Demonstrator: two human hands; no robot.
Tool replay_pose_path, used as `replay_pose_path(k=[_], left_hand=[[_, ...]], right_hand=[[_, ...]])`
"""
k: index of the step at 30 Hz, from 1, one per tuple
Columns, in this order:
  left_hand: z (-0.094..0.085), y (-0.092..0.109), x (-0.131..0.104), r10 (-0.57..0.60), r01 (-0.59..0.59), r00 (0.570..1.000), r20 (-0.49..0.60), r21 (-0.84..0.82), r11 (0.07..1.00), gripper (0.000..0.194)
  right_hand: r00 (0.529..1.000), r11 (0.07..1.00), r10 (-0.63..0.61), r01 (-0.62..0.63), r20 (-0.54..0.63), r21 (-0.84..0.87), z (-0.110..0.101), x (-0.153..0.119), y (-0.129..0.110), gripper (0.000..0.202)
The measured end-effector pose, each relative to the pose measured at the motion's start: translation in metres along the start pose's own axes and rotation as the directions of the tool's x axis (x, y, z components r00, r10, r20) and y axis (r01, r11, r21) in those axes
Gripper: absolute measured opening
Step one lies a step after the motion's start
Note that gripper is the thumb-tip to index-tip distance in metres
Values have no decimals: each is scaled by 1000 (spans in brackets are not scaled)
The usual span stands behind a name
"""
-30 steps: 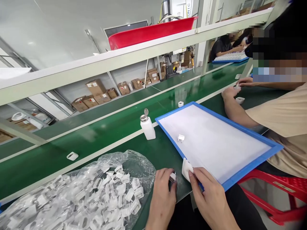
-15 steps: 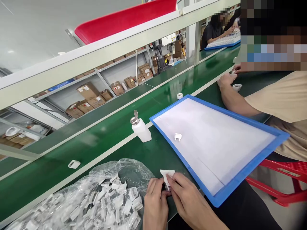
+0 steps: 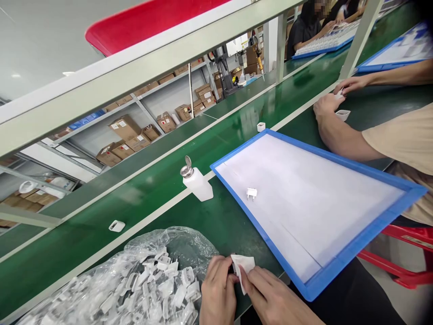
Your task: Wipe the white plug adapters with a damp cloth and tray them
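Left hand (image 3: 218, 289) is pinching small piece (image 3: 232, 270), mostly finger-hidden, between bag (image 3: 192, 239) and tray (image 3: 309, 290); presumably steadying it against the white cloth (image 3: 247, 262) that right hand (image 3: 270, 293) is pinching alongside. Bag is lying near left hand, likely for easy reach; tray is bearing one plug piece (image 3: 251, 193).

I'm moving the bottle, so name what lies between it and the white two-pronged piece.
Green bench surface, then the blue tray rim, then some white tray floor; the head view shows this.
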State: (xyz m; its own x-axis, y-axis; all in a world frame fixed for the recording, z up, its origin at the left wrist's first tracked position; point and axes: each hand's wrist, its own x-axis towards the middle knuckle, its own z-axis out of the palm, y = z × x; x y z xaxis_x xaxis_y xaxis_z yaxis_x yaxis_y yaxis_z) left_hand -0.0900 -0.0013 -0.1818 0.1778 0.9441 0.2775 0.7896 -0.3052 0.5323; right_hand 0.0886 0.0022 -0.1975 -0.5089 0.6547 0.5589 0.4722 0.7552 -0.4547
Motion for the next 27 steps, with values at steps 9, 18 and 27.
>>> replay_pose_path(k=[9,18,27], left_hand=[[2,-8,-3,16,-15,999,-31,36,999,40],[2,-6,-3,-61,60,998,-31,-6,998,46],[1,-10,-5,-16,16,1000,5,-1,1000,48]], right_hand=[[992,991,123,-124,23,55,2,1,-6,44],[949,938,316,-314,9,144,-6,28,-6,28],[991,992,106,-112,-85,-66,21,-7,-10,52]])
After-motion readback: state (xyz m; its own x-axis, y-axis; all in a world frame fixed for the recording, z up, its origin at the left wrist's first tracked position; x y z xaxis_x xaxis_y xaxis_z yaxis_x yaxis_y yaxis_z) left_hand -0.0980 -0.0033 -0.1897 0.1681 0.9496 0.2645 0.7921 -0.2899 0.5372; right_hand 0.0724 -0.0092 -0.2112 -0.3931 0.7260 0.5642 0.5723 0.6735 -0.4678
